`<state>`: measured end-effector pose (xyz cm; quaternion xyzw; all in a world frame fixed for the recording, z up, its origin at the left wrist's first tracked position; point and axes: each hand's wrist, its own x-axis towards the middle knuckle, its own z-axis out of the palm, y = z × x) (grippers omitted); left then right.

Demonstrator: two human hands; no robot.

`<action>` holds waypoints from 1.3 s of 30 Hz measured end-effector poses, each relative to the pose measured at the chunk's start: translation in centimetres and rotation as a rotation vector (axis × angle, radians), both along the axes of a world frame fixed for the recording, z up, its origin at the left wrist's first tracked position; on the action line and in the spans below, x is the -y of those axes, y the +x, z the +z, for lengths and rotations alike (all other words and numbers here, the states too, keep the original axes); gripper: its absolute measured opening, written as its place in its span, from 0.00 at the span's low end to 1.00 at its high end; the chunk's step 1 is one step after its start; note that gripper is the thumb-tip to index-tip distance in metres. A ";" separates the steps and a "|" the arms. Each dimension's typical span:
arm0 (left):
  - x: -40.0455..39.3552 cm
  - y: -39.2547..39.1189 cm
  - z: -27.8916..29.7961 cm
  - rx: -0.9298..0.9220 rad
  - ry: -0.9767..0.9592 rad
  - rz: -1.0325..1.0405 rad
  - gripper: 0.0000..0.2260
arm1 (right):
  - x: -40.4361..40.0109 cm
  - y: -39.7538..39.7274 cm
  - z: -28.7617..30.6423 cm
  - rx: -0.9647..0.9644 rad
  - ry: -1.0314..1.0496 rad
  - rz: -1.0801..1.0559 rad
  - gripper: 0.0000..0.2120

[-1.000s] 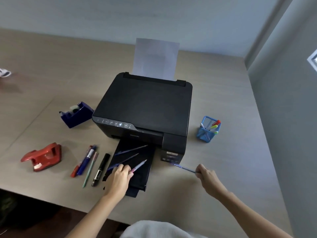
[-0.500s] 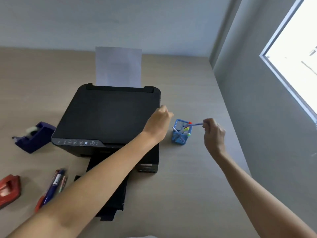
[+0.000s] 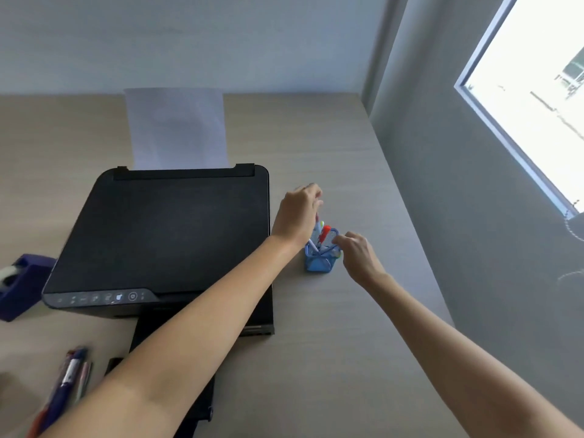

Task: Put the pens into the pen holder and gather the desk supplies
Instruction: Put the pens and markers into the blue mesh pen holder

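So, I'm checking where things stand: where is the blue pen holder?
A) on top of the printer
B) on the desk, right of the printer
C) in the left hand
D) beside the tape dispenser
B: the pen holder stands on the desk right of the printer, between both hands.

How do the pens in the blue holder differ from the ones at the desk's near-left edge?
The pens in the holder stand tilted inside the blue mesh pen holder, right of the printer, with both hands at them. The loose pens lie flat on the desk, untouched, left of the printer's tray. Both groups include a red one.
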<state>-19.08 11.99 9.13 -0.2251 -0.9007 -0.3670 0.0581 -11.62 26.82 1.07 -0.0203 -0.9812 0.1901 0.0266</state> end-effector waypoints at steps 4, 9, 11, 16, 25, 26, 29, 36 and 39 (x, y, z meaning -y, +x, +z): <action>-0.3 0.4 -1.9 0.141 -0.129 -0.064 0.05 | -0.3 0.0 -0.4 0.021 -0.066 -0.060 0.23; 0.3 1.0 -3.9 0.310 -0.418 -0.162 0.10 | -0.7 0.9 0.1 -0.027 -0.132 -0.111 0.22; 0.7 1.7 -2.9 0.266 -0.404 -0.206 0.18 | -0.6 1.4 0.8 -0.108 -0.150 -0.132 0.19; 6.0 7.6 1.1 -0.015 -0.002 -0.127 0.17 | 3.4 3.7 4.3 -0.423 -0.286 -0.125 0.11; 26.8 16.8 -8.7 0.111 -0.095 0.443 0.07 | 19.0 11.8 4.1 -0.341 -0.385 0.553 0.05; 28.2 16.4 -9.6 0.195 -0.179 0.444 0.09 | 20.5 12.3 3.3 -0.260 -0.363 0.618 0.06; 30.3 15.3 -11.0 0.360 -0.434 0.345 0.14 | 23.9 12.6 1.1 -0.073 -0.286 0.706 0.07; 32.1 14.9 -11.0 0.402 -0.730 0.226 0.21 | 29.2 10.4 -3.2 0.112 0.008 0.651 0.17; 33.4 15.7 -10.6 0.444 -0.711 0.212 0.20 | 30.9 9.6 -4.0 0.180 0.126 0.551 0.21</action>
